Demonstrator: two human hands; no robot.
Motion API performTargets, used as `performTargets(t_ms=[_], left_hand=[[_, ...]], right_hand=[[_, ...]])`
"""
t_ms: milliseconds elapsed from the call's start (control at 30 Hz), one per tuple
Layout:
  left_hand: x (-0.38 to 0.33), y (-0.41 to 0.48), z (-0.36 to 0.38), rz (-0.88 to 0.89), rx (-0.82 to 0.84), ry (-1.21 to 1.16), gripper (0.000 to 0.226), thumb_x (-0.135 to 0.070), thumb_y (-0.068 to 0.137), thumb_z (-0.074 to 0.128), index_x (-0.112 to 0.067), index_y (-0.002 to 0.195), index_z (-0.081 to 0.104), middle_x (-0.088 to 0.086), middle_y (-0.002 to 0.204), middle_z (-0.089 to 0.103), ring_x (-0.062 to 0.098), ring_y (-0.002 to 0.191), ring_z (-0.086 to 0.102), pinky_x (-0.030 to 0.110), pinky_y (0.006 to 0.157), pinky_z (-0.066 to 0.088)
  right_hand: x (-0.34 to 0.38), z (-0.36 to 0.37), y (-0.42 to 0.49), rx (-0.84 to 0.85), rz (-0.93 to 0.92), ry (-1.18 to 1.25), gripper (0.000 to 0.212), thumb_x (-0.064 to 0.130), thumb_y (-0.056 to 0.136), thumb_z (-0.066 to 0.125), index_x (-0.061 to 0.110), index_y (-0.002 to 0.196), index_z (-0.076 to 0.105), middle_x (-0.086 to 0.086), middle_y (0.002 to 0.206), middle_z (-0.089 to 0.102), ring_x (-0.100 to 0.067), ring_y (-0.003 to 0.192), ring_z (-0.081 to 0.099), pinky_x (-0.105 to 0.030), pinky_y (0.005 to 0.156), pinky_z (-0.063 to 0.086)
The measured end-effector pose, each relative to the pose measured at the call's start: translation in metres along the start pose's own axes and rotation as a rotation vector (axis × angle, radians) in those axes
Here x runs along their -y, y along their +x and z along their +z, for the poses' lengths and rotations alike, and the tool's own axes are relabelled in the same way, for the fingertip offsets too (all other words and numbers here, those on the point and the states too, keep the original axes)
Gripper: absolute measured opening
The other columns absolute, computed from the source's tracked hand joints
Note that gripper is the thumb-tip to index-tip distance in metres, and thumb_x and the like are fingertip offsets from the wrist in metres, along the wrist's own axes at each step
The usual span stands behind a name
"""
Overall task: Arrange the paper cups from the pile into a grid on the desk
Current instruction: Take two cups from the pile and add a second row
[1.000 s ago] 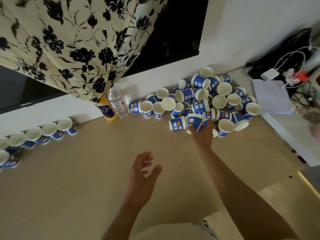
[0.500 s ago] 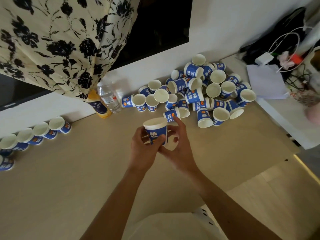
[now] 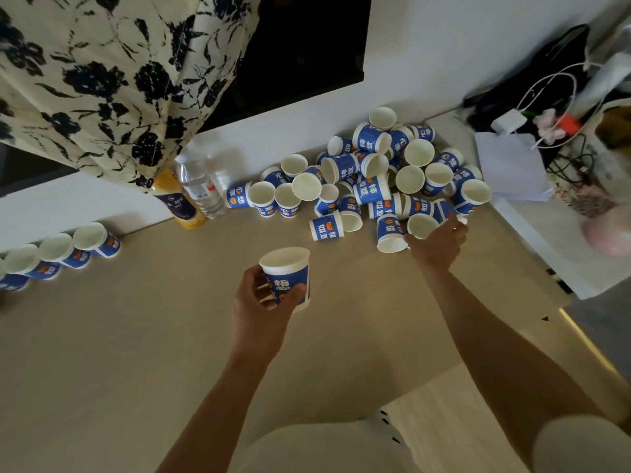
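Left grip (image 3: 259, 310) wraps upright cup (image 3: 288, 279) over bare desk (image 3: 136, 336); right grip (image 3: 437, 244) clasps pile-edge cup (image 3: 421, 225).

Beige desk (image 3: 136, 353) with cup pile (image 3: 372, 192), cup row (image 3: 56, 249), water bottle (image 3: 201, 189), yellow bottle (image 3: 184, 209)

- Left hand (image 3: 261, 308): raised at centre, palm side turned right, fingers and thumb curled round the lower wall of an upright paper cup (image 3: 288, 268); thumb on the near side, fingertips wrapping the front.
- Left forearm (image 3: 218, 404): bare, comes up from the bottom edge, angled slightly right, wrist straight.
- Right hand (image 3: 438, 245): stretched forward and right, back of the hand up, thumb splayed left, fingers reaching past a pile cup (image 3: 421, 225) that sits between thumb and fingers; actual grip can't be made out.
- Right forearm (image 3: 485, 336): bare, extended from the lower right, elbow nearly straight.
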State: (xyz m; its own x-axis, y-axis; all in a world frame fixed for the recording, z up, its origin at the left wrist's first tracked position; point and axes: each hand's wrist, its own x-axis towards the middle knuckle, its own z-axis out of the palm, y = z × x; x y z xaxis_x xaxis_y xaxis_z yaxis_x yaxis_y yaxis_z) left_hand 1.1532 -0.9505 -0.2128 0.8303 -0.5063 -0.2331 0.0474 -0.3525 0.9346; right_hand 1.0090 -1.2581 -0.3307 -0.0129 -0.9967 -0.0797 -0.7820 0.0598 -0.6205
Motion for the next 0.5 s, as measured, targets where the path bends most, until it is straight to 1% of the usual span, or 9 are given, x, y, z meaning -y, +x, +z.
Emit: performTargets(t_ms=[67, 100, 200, 267, 333, 367, 433, 500], left_hand=[[0.001, -0.001, -0.001, -0.004, -0.001, -0.003, 0.054, -0.013, 0.075, 0.085, -0.018, 0.122, 0.059, -0.005, 0.112, 0.069, 0.012, 0.099, 0.069, 0.024, 0.076, 0.055], [0.000, -0.001, -0.001, -0.003, 0.001, -0.001, 0.054, -0.013, 0.075, 0.085, -0.019, 0.121, 0.059, -0.006, 0.112, 0.069, 0.011, 0.098, 0.069, 0.024, 0.076, 0.055], [0.000, -0.001, -0.006, 0.001, -0.006, 0.003, 0.051, -0.013, 0.075, 0.085, -0.023, 0.117, 0.059, -0.007, 0.111, 0.069, 0.005, 0.094, 0.068, 0.022, 0.075, 0.055], [0.000, 0.000, -0.011, 0.001, -0.022, 0.002, 0.052, -0.014, 0.074, 0.086, -0.024, 0.118, 0.059, -0.009, 0.110, 0.068, 0.007, 0.095, 0.068, 0.025, 0.077, 0.057], [0.000, 0.000, -0.016, -0.003, -0.030, -0.006, 0.055, -0.020, 0.072, 0.087, -0.024, 0.119, 0.058, -0.010, 0.111, 0.068, 0.010, 0.097, 0.068, 0.028, 0.079, 0.058], [-0.001, 0.000, -0.019, -0.002, -0.038, -0.011, 0.057, -0.024, 0.070, 0.088, -0.024, 0.119, 0.059, -0.010, 0.110, 0.069, 0.010, 0.097, 0.069, 0.028, 0.078, 0.058], [-0.001, 0.000, -0.026, -0.003, -0.058, -0.026, 0.059, -0.029, 0.066, 0.086, -0.023, 0.119, 0.059, -0.010, 0.110, 0.069, 0.010, 0.096, 0.069, 0.025, 0.077, 0.057], [0.001, 0.001, -0.035, -0.008, -0.082, -0.045, 0.061, -0.029, 0.065, 0.086, -0.022, 0.119, 0.059, -0.008, 0.111, 0.069, 0.011, 0.096, 0.069, 0.024, 0.077, 0.057]], right_hand=[[-0.001, 0.006, 0.010, 0.039, 0.030, -0.051, 0.108, 0.037, 0.070, 0.088, 0.008, 0.153, 0.025, -0.021, 0.152, 0.034, -0.039, 0.141, 0.034, -0.052, 0.110, 0.038], [-0.003, 0.008, 0.014, 0.047, 0.029, -0.063, 0.104, 0.037, 0.072, 0.087, 0.008, 0.152, 0.027, -0.021, 0.149, 0.038, -0.039, 0.138, 0.037, -0.052, 0.109, 0.040], [-0.007, 0.013, 0.017, 0.045, -0.026, -0.112, 0.084, 0.036, 0.077, 0.082, 0.008, 0.143, 0.039, -0.020, 0.136, 0.048, -0.040, 0.126, 0.049, -0.054, 0.100, 0.047], [-0.008, 0.011, 0.014, 0.004, -0.047, -0.101, 0.078, 0.038, 0.076, 0.082, 0.009, 0.138, 0.045, -0.018, 0.131, 0.053, -0.039, 0.121, 0.054, -0.053, 0.097, 0.049], [-0.005, 0.004, 0.005, -0.074, -0.057, -0.015, 0.075, 0.042, 0.075, 0.083, 0.010, 0.133, 0.048, -0.016, 0.130, 0.055, -0.037, 0.119, 0.056, -0.052, 0.096, 0.049], [-0.002, 0.001, -0.002, -0.104, -0.064, 0.061, 0.075, 0.042, 0.074, 0.084, 0.011, 0.132, 0.049, -0.015, 0.129, 0.056, -0.036, 0.117, 0.056, -0.049, 0.096, 0.049], [0.011, -0.003, -0.024, -0.117, -0.089, 0.228, 0.073, 0.038, 0.072, 0.085, 0.012, 0.130, 0.049, -0.012, 0.128, 0.059, -0.034, 0.114, 0.059, -0.042, 0.093, 0.049], [0.028, -0.004, -0.048, -0.127, -0.165, 0.325, 0.072, 0.038, 0.070, 0.085, 0.017, 0.128, 0.048, -0.007, 0.125, 0.062, -0.029, 0.110, 0.062, -0.039, 0.091, 0.051]])
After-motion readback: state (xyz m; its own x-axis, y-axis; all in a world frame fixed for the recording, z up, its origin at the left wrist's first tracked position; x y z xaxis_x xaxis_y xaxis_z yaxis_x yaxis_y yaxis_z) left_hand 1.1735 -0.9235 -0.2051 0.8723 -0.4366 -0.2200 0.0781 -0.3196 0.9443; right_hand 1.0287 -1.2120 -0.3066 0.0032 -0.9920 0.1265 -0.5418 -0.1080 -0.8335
